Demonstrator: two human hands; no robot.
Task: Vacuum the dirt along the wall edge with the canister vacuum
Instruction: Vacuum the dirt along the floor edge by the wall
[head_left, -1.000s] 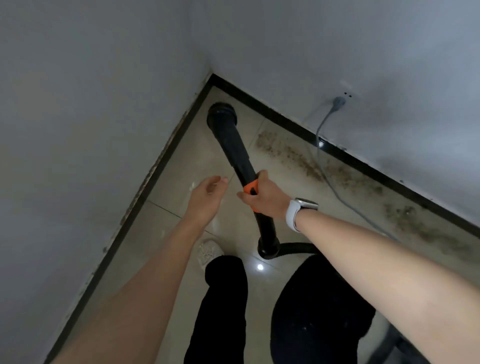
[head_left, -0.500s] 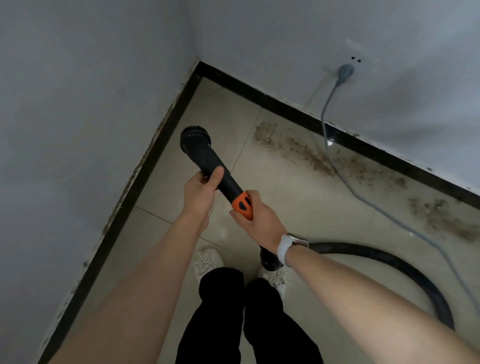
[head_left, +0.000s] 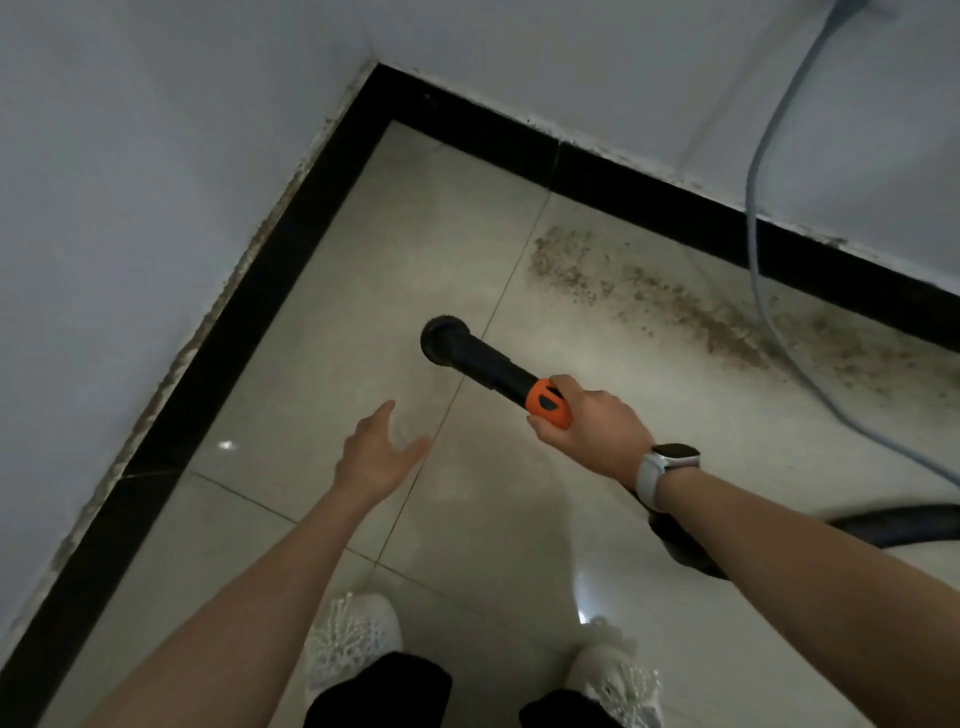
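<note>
My right hand (head_left: 592, 428) grips the black vacuum wand (head_left: 485, 364) just behind its orange collar (head_left: 549, 404). The wand's round brush nozzle (head_left: 441, 340) points left toward the room corner and hangs above the tile floor. My left hand (head_left: 376, 454) is open with fingers spread, apart from the wand, below and left of the nozzle. A brown band of dirt (head_left: 649, 301) lies on the floor along the black baseboard (head_left: 649, 182) of the far wall, up and right of the nozzle. The black hose (head_left: 893, 527) runs off to the right behind my right forearm.
A grey power cord (head_left: 758, 218) drops down the far wall and trails across the dirt to the right. A second black baseboard (head_left: 208, 379) lines the left wall, meeting the other at the corner. My two white shoes (head_left: 353, 642) stand at the bottom edge.
My left hand has let go of the wand and moved away, open. The wand has swung right and lower, nearer the dirt band. The view has tilted further down.
</note>
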